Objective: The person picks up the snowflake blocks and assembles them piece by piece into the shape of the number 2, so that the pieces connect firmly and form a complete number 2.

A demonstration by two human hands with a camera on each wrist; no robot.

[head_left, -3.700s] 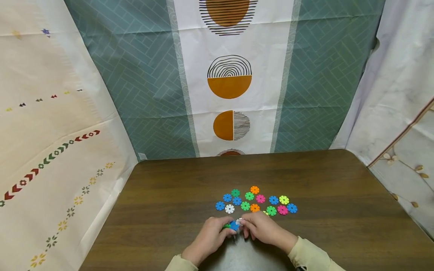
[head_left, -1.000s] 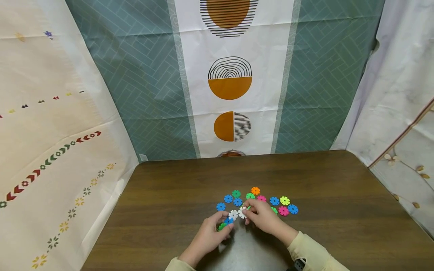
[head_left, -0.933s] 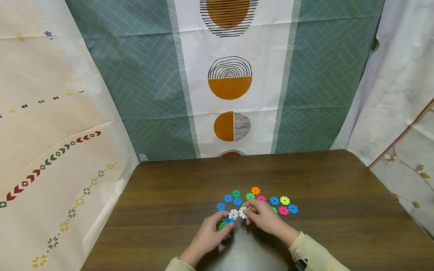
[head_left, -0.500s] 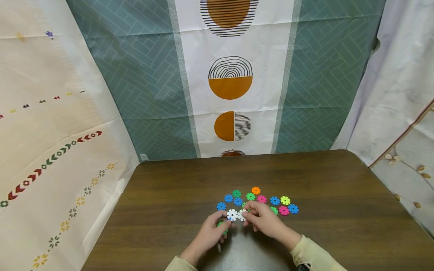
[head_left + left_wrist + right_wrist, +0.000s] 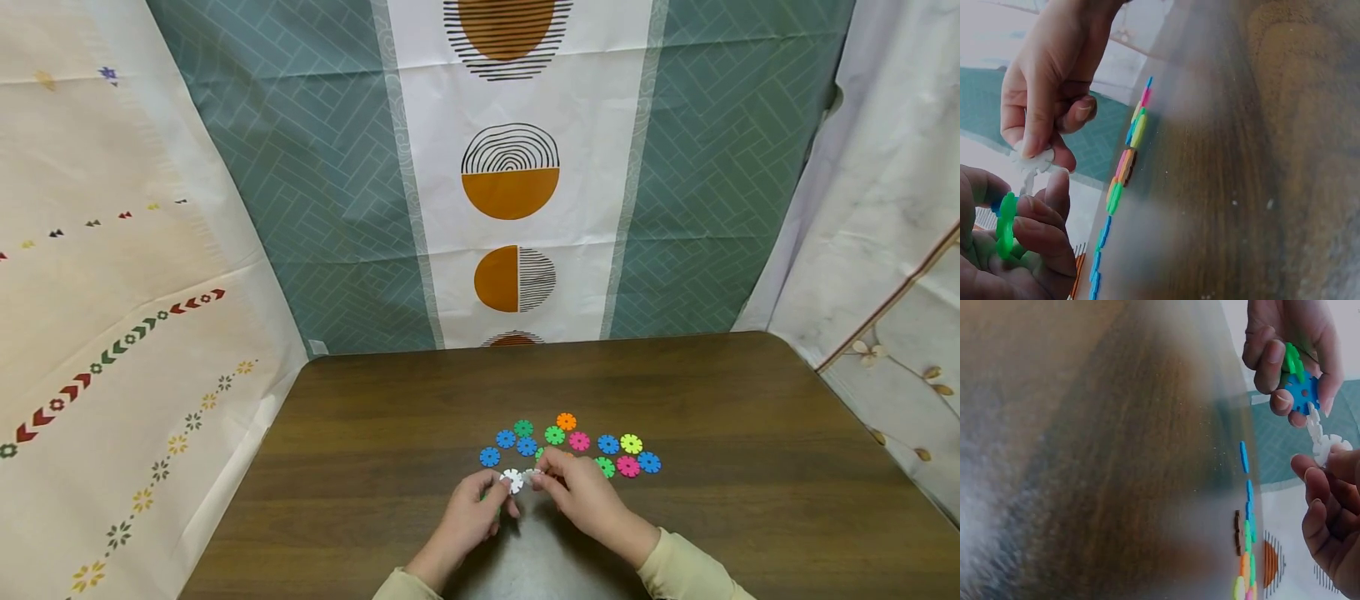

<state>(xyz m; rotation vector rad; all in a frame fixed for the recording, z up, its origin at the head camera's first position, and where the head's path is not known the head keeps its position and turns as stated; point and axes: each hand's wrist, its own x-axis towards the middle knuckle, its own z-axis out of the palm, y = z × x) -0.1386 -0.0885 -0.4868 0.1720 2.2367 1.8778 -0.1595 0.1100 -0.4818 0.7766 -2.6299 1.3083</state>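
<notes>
My left hand (image 5: 467, 517) holds a short chain of notched plastic discs above the table. In the right wrist view the chain runs from a green disc (image 5: 1294, 361) through a blue disc (image 5: 1302, 394) to a white disc (image 5: 1314, 424). Between thumb and fingers, my right hand (image 5: 592, 500) pinches a second white disc (image 5: 1034, 157). The two white discs meet edge to edge, roughly crosswise; how deep their slots engage cannot be told. Left fingers curl around the green and blue discs, mostly hiding them in the head view.
Loose discs lie flat on the wooden table (image 5: 360, 483) beyond my hands, among them a blue disc (image 5: 490, 457), an orange disc (image 5: 566, 422), a pink disc (image 5: 628, 467) and a yellow disc (image 5: 632, 443). My right hand covers some. Patterned cloths hang behind and beside the table.
My right hand has taken the second white disc from the table and brought it against the chain's white disc. The left hand has turned the chain, and the right-hand disc now shows narrower.
</notes>
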